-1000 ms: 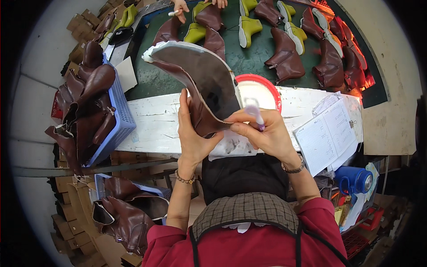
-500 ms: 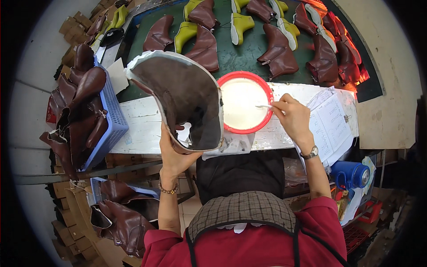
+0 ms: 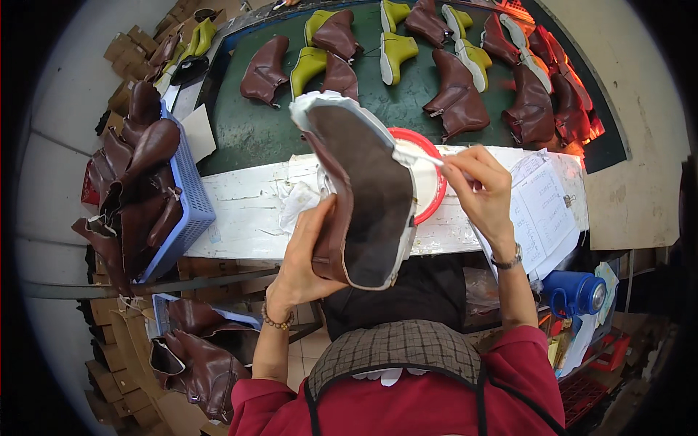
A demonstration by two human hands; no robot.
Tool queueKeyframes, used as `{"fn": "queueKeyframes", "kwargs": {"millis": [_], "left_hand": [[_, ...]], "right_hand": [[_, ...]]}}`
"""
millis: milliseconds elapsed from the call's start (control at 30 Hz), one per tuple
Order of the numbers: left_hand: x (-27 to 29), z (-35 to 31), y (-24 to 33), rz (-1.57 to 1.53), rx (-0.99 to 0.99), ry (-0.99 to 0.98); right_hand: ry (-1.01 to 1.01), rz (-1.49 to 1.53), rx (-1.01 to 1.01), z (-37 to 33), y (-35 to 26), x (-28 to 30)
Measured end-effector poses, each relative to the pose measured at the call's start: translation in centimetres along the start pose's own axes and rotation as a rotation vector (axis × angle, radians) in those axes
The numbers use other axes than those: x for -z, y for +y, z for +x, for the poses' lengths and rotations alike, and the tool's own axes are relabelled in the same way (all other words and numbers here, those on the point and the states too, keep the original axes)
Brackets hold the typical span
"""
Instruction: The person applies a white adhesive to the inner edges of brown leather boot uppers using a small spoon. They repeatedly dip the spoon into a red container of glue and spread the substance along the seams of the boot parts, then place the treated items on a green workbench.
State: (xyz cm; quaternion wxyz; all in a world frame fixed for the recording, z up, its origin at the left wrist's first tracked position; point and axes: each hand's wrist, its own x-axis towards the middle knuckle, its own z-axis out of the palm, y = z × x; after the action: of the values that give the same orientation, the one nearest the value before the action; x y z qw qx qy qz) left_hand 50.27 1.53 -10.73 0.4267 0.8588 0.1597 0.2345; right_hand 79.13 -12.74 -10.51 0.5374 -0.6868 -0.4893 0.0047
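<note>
My left hand (image 3: 299, 256) is wrapped round a brown leather boot upper (image 3: 372, 211) held tilted above the bench. Its dark brown underside faces up, bordered by a pale, ragged edge. Pinched in my right hand (image 3: 481, 190) is a thin white brush (image 3: 422, 156), its tip meeting the upper's pale edge on the right near the toe. Behind the upper stands a red-rimmed basin (image 3: 440, 190) of creamy white liquid, partly covered by the boot. A crumpled white cloth (image 3: 297, 203) lies just beyond my left hand.
Brown boot uppers and yellow-green boot forms stand on the green table (image 3: 240, 131) beyond the white bench (image 3: 240, 236). A blue crate (image 3: 182, 189) piled with brown uppers is at the left. Written papers (image 3: 539, 211) and a blue flask (image 3: 574, 292) are at the right.
The boot upper has turned in my left hand and shifted right, partly over the basin. My right hand has brought the brush from above the white liquid to the upper's edge.
</note>
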Motion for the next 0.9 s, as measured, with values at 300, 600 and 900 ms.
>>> {"fn": "queueKeyframes", "kwargs": {"millis": [300,600,900], "left_hand": [[0.2,0.2,-0.2,0.093,0.056,0.191],[-0.1,3.5,-0.9,0.239,-0.286,0.319],[-0.5,4.9,-5.1,0.528,-0.394,0.585]], "right_hand": [[-0.02,0.071,0.191,0.3,0.2,0.4],[0.104,0.049,0.21,2.3,-0.1,0.3],[-0.031,0.099,0.235,-0.8,-1.6,0.4]]}}
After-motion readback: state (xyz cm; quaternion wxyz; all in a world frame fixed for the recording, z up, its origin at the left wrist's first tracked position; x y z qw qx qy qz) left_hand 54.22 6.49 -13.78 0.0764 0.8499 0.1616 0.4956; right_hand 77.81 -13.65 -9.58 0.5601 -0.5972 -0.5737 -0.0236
